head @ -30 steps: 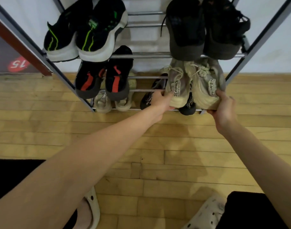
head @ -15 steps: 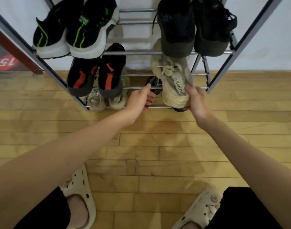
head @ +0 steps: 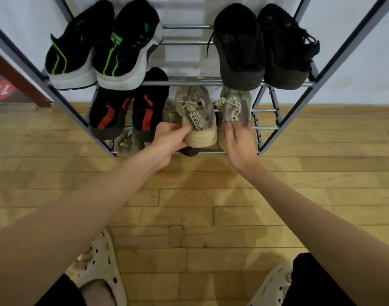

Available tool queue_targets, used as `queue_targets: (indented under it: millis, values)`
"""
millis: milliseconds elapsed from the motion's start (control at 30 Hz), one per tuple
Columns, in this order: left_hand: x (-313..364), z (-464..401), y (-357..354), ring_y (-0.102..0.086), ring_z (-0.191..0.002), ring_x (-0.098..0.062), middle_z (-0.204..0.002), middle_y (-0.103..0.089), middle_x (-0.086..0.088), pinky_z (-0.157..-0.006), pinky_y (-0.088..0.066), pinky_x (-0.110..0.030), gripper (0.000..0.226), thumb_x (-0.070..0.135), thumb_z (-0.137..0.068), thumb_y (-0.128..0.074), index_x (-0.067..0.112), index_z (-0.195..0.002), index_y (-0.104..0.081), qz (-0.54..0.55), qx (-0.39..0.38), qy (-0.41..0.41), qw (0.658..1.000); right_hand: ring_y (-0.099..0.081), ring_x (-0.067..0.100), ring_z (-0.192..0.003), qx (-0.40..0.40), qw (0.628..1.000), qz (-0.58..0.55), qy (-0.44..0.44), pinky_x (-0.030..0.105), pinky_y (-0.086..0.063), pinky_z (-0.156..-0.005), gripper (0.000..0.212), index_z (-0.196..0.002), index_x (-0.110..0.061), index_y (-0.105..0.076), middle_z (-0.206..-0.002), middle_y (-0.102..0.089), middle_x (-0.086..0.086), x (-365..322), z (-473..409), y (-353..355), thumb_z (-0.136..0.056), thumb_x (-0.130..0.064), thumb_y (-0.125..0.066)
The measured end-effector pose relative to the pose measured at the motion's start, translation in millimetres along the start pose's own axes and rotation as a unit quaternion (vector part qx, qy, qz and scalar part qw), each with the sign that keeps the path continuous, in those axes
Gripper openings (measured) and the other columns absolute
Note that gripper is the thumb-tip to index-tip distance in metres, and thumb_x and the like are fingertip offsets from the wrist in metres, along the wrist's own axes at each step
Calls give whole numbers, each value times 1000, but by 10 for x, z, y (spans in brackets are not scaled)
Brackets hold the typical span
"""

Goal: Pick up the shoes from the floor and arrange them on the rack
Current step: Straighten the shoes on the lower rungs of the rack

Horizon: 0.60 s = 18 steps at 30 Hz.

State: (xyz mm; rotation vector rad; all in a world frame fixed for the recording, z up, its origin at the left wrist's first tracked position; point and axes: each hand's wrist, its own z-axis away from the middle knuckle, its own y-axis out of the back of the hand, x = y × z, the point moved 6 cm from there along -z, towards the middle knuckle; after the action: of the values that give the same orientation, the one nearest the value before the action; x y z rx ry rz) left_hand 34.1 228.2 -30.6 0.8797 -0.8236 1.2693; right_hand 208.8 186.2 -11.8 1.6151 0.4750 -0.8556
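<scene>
**Setting the beige pair on the middle shelf**

Reaching forward with both arms, we have our hands on two beige sneakers at the right half of the rack's [head: 303,84] middle shelf. Our left hand [head: 169,142] grips the heel of the left beige sneaker [head: 196,115], thumb on top near the pull tab and fingers curled under the sole. Our right hand [head: 239,144] is at the heel of the right beige sneaker [head: 234,107]; its fingers are blurred, and we cannot tell whether they pinch the shoe or only touch it. The two sneakers lie side by side, toes pointing toward the wall, heels toward us, the right one sitting slightly further in.

To their left on the same shelf sits a black pair with red stripes [head: 127,113]. On the shelf above, a black pair with green stripes and white soles [head: 105,47] takes the left half and a plain dark pair [head: 264,45] the right. On the lowest shelf we can make out a pale shoe [head: 126,143] under the red-striped pair and a dark toe [head: 189,151] poking out beneath the left beige sneaker.

The rack stands on a wooden plank floor [head: 200,206] against a white wall. Our feet, in cream perforated slippers [head: 100,272], show at the bottom of the view.
</scene>
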Motion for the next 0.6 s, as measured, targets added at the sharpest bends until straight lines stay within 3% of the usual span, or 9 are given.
queue_targets:
  millis: [67, 200, 333, 600]
  values:
    - [-11, -94, -11, -69, -98, -20, -103, -71, -12, -89, -57, -35, 18, 16, -90, -66, 2, -101, -67, -21, 1, -1, 1000, -42, 32, -111, 57, 992, 113, -4, 34, -38, -92, 30, -121, -8, -53, -118, -43, 16, 111, -42, 107, -96, -23, -48]
    - [-23, -245, -74, -68, -102, -23, -107, -70, -14, -92, -56, -38, 20, 16, -92, -65, -1, -103, -67, -36, 10, 8, 999, -22, 43, -133, -47, 983, 143, -108, 50, -25, -112, 80, -147, -26, -26, -143, -20, 22, 395, -227, 2, -80, -39, -67]
    - [-6, -333, -127, -68, -100, -23, -106, -70, -14, -92, -55, -39, 9, 14, -92, -63, 6, -90, -67, -43, 18, 8, 999, -23, 41, -133, -72, 984, 96, -129, 50, -27, -112, 98, -151, -21, -15, -142, -22, 20, 456, -335, -139, -76, -47, -72]
    - [96, -376, -377, -68, -97, -22, -97, -70, -10, -92, -55, -38, 14, 11, -94, -60, 12, -81, -65, -60, 7, -11, 998, -27, 39, -131, 45, 990, 102, -90, 47, -21, -113, 91, -149, -16, -25, -141, -33, 18, 625, -411, 164, -76, -46, -69]
